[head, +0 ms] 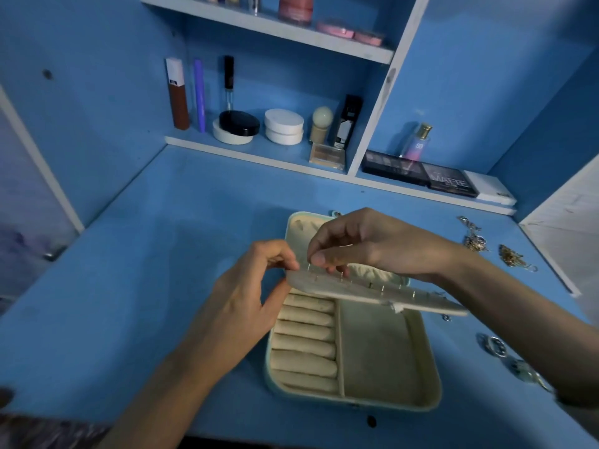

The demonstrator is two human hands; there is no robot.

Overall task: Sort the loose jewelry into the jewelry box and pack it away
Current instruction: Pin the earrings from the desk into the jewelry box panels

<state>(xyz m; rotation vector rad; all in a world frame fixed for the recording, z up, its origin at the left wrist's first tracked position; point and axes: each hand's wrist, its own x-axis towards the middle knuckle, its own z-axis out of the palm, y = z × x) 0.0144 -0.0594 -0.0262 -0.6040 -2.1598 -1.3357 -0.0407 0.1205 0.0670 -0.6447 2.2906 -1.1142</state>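
An open cream jewelry box [392, 358] with a pale green shell lies on the blue desk, with ring rolls [306, 338] in its left half. Its earring flap [372, 294] is lifted level above the box, and several thin earring posts stick up through it. My left hand [246, 299] pinches the flap's left end. My right hand [366, 244] reaches over the flap and pinches a small earring post [310, 266] near that end. Loose gold chains [512, 256] and silver pieces [496, 346] lie on the desk to the right.
Shelves behind the desk hold cosmetics: compacts [238, 124], tubes [178, 92], eyeshadow palettes [421, 173] and a perfume bottle [418, 140]. A white panel edge [557, 251] stands at the right. Bare desk surface [129, 270] spreads to the left of the box.
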